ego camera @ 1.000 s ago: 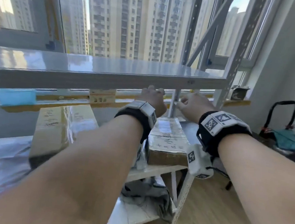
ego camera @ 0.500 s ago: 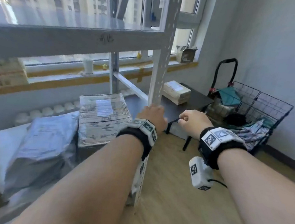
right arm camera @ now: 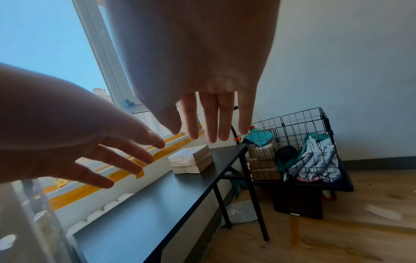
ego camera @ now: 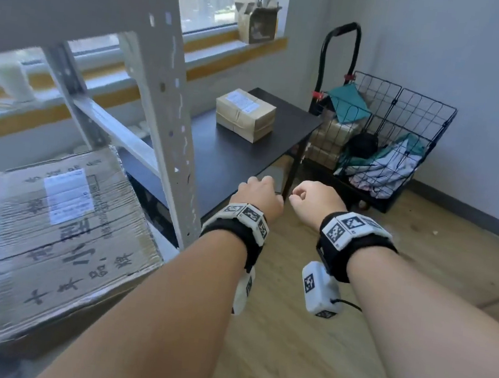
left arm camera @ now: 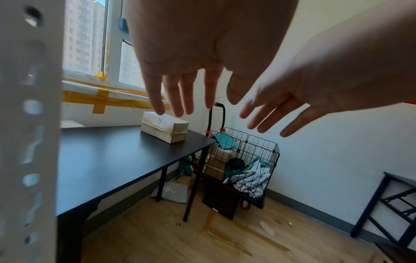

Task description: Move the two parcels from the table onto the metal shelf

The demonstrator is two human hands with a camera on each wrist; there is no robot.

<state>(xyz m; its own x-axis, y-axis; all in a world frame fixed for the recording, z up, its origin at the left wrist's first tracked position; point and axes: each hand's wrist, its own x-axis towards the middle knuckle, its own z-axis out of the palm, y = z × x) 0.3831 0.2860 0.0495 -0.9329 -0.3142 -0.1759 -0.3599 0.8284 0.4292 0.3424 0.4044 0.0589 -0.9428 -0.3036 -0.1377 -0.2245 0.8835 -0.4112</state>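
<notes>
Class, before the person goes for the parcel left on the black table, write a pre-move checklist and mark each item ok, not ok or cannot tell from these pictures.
1. Left hand free, fingers straight: ok.
2. Right hand free, fingers straight: ok.
3. Parcel lies flat on the black table, nothing on top: ok.
4. Hands at the parcel: not ok, both short of it, near the table's front corner.
5. Room on the metal shelf beside the cardboard box: cannot tell.
6. Parcel's weight: cannot tell.

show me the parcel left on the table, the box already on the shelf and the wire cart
parcel (ego camera: pixel 244 114): head view, its top face.
box (ego camera: pixel 62 239): head view, its taped top.
wire cart (ego camera: pixel 422 121): head view, its mesh side wall.
</notes>
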